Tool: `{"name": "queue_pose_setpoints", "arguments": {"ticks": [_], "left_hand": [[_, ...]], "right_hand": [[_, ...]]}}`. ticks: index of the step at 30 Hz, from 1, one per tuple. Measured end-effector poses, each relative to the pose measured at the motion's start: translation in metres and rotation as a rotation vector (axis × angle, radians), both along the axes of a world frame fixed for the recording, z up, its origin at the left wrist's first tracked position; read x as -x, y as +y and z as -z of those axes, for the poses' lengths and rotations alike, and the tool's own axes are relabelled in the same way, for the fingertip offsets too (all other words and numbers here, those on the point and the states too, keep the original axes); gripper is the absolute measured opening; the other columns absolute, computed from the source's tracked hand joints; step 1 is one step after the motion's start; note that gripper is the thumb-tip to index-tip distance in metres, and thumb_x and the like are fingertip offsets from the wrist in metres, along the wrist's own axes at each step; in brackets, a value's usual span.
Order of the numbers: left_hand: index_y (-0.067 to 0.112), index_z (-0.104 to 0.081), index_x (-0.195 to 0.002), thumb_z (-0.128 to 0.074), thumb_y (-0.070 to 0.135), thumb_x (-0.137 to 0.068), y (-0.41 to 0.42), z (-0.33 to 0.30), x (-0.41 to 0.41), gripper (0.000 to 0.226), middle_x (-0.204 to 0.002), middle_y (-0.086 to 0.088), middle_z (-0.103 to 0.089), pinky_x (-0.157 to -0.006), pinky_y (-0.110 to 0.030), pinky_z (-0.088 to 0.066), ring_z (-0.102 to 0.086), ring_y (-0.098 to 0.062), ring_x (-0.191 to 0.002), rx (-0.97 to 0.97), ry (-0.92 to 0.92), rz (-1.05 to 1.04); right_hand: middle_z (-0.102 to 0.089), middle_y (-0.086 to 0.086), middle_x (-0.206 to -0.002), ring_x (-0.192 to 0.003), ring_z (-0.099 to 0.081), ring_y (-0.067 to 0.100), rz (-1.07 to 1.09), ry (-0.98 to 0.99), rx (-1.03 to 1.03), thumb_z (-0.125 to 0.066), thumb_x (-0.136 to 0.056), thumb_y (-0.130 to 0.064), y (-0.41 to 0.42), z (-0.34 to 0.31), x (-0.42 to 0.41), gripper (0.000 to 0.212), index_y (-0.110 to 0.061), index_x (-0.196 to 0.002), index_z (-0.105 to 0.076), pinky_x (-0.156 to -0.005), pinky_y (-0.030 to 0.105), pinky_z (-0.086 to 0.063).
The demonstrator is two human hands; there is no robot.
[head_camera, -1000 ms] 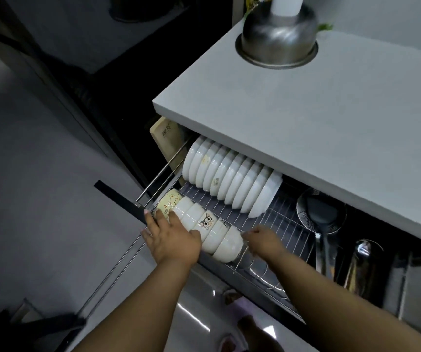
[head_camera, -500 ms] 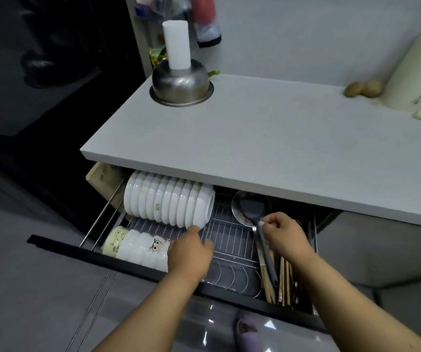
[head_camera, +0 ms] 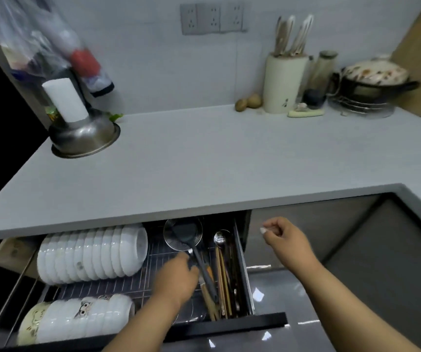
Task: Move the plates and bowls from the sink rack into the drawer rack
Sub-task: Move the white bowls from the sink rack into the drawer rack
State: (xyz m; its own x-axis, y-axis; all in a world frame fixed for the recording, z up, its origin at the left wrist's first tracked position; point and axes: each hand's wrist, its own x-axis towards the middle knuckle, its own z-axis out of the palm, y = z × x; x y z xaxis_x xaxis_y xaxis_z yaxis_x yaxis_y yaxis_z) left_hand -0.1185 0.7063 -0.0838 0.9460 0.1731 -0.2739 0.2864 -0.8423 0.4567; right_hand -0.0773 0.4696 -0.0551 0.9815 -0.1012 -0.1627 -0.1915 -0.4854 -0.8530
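Drawer rack (head_camera: 138, 283): pulled out at the lower left of the frame, under the countertop (head_camera: 204, 158) edge.
Back row: white bowls (head_camera: 90, 252) stand on edge, packed together, in the rack's far row.
Front row: more bowls (head_camera: 77, 318), white and patterned, lie on edge in the near row, lower left.
Utensil compartment (head_camera: 229, 270): at the rack's right, holding a dark spatula (head_camera: 186, 237), a wire strainer (head_camera: 171, 240), a ladle (head_camera: 219, 238) and chopsticks (head_camera: 221, 275).
My left hand (head_camera: 176, 278): low over the rack beside the spatula handle, fingers bent down; I cannot tell whether it holds anything.
My right hand (head_camera: 285, 240): in the air right of the drawer, fingers loosely curled, holding nothing.
Countertop: upturned steel bowl (head_camera: 85, 135) with a white roll (head_camera: 64, 100) at upper left; knife block (head_camera: 284, 82) and lidded pot (head_camera: 374, 80) at upper right.
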Motion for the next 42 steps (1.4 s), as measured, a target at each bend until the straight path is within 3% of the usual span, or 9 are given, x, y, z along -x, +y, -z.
{"name": "queue_pose_setpoints", "arguments": {"ticks": [4,15,18,21,25,30,37,40,42], "left_hand": [[0.018,-0.053,-0.118,-0.046,0.031,-0.093,-0.082,-0.006,-0.021,0.029,-0.092,0.003,-0.063,-0.072,-0.030,-0.047,-0.059,-0.017,-0.084,-0.007,0.005,0.117],[0.017,-0.045,-0.135,-0.048,0.033,-0.094,-0.360,-0.013,-0.062,0.044,-0.129,-0.005,-0.056,-0.093,-0.027,-0.043,-0.053,-0.021,-0.118,0.055,-0.051,0.541],[0.015,-0.042,-0.139,-0.050,0.034,-0.094,-0.431,-0.013,-0.063,0.049,-0.136,-0.006,-0.048,-0.101,-0.029,-0.039,-0.045,-0.021,-0.124,0.081,-0.117,0.662],[0.014,-0.034,-0.144,-0.048,0.037,-0.095,-0.493,-0.013,-0.063,0.056,-0.147,-0.005,-0.036,-0.110,-0.029,-0.030,-0.032,-0.021,-0.135,0.117,-0.179,0.767],[0.013,-0.012,-0.152,-0.040,0.047,-0.097,-0.562,-0.008,-0.059,0.071,-0.160,-0.008,-0.006,-0.121,-0.033,-0.006,-0.001,-0.023,-0.148,0.017,-0.156,0.901],[0.014,0.012,-0.152,-0.025,0.064,-0.093,-0.623,0.004,-0.058,0.086,-0.157,-0.014,0.022,-0.119,-0.042,0.012,0.025,-0.025,-0.144,-0.235,-0.070,1.055],[0.020,0.026,-0.147,-0.014,0.086,-0.076,-0.642,0.017,-0.070,0.105,-0.151,-0.013,0.035,-0.114,-0.052,0.018,0.038,-0.026,-0.137,-0.416,0.010,1.150],[0.020,0.027,-0.146,-0.011,0.087,-0.074,-0.642,0.017,-0.071,0.106,-0.151,-0.013,0.036,-0.114,-0.053,0.018,0.039,-0.026,-0.136,-0.445,0.010,1.153],[0.020,0.027,-0.146,-0.009,0.088,-0.072,-0.643,0.016,-0.071,0.107,-0.151,-0.013,0.036,-0.114,-0.053,0.019,0.039,-0.026,-0.136,-0.448,0.010,1.155]], "right_hand": [[-0.060,-0.005,-0.075,-0.073,-0.058,0.015,0.116,-0.035,-0.016,-0.063,-0.088,-0.025,-0.082,-0.007,0.004,0.004,-0.023,-0.091,-0.061,-0.066,0.028,-0.044],[-0.061,-0.007,-0.075,-0.070,-0.057,0.010,0.492,-0.043,0.061,-0.062,-0.088,-0.029,-0.343,-0.023,0.044,0.006,-0.025,-0.084,-0.063,-0.059,0.024,-0.041],[-0.065,-0.002,-0.077,-0.074,-0.061,0.017,0.589,-0.026,0.034,-0.061,-0.088,-0.030,-0.404,-0.020,0.058,0.008,-0.025,-0.082,-0.062,-0.069,0.031,-0.047],[-0.060,-0.005,-0.071,-0.068,-0.057,0.017,0.659,-0.022,0.039,-0.059,-0.088,-0.027,-0.457,-0.014,0.073,0.009,-0.020,-0.084,-0.062,-0.063,0.031,-0.046],[-0.062,-0.003,-0.075,-0.072,-0.060,0.019,0.747,0.002,0.038,-0.061,-0.089,-0.028,-0.519,-0.003,0.087,0.009,-0.019,-0.088,-0.062,-0.063,0.030,-0.044],[-0.065,0.003,-0.094,-0.081,-0.063,0.022,0.881,0.083,0.077,-0.059,-0.089,-0.030,-0.594,0.012,0.085,0.025,-0.019,-0.111,-0.055,-0.069,0.034,-0.049],[-0.060,0.011,-0.097,-0.074,-0.059,0.024,0.927,0.266,0.113,-0.054,-0.087,-0.023,-0.663,0.033,0.060,0.052,-0.019,-0.136,-0.037,-0.057,0.029,-0.044],[-0.061,0.017,-0.106,-0.085,-0.064,0.033,0.903,0.335,0.143,-0.054,-0.087,-0.021,-0.678,0.044,0.048,0.049,-0.012,-0.134,-0.042,-0.065,0.034,-0.051],[-0.066,0.021,-0.100,-0.088,-0.067,0.038,0.885,0.365,0.160,-0.054,-0.087,-0.017,-0.685,0.051,0.043,0.035,-0.003,-0.119,-0.056,-0.075,0.041,-0.057]]}}
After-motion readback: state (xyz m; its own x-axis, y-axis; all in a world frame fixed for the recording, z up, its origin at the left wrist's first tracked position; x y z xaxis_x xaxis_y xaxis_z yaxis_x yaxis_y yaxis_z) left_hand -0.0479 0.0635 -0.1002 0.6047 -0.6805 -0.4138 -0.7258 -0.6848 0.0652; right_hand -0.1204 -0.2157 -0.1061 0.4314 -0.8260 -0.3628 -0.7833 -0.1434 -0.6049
